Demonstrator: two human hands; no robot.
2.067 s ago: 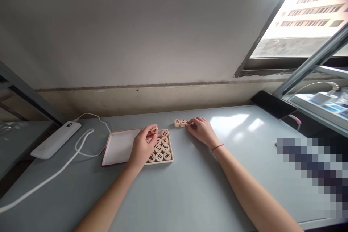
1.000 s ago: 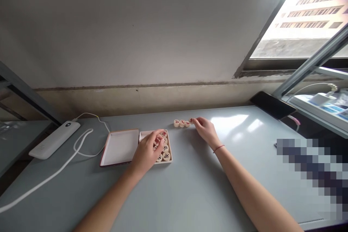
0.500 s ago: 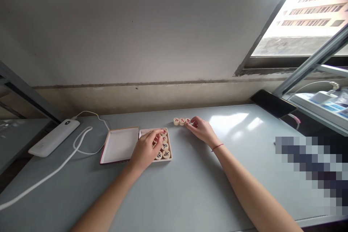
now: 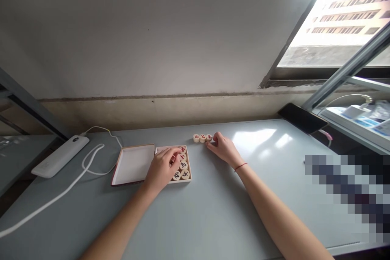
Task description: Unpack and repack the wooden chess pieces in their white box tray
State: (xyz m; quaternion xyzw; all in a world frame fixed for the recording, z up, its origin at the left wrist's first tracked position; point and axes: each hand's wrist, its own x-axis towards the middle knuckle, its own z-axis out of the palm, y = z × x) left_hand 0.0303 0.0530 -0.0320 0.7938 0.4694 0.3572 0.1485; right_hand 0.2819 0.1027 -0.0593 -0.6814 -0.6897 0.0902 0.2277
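Note:
Three round Chinese chess pieces with red characters (image 4: 202, 138) lie in a row touching, toward the back of the desk. Beside the rightmost piece, my right hand (image 4: 224, 146) has its thumb and fingers apart, with the thumb at or very near that piece's lower edge. My left hand (image 4: 164, 165) rests over the shallow white box (image 4: 189, 158), fingers curved and thumb apart from them. Inside the box are more chess pieces (image 4: 183, 165), some lettered red and some black; my left hand hides part of them. Left of the box lies its open lid (image 4: 135, 162).
A white power bank (image 4: 61, 156) with a white cable (image 4: 57, 197) lies on the grey desk (image 4: 207, 219) at the left. A black phone (image 4: 301, 118) leans at the back right near a metal frame post. The wall (image 4: 152, 109) runs behind the desk.
My right thumb and fingers have come off the rightmost red piece, whose character now shows more fully. The left hand stays over the box. The view has shifted slightly.

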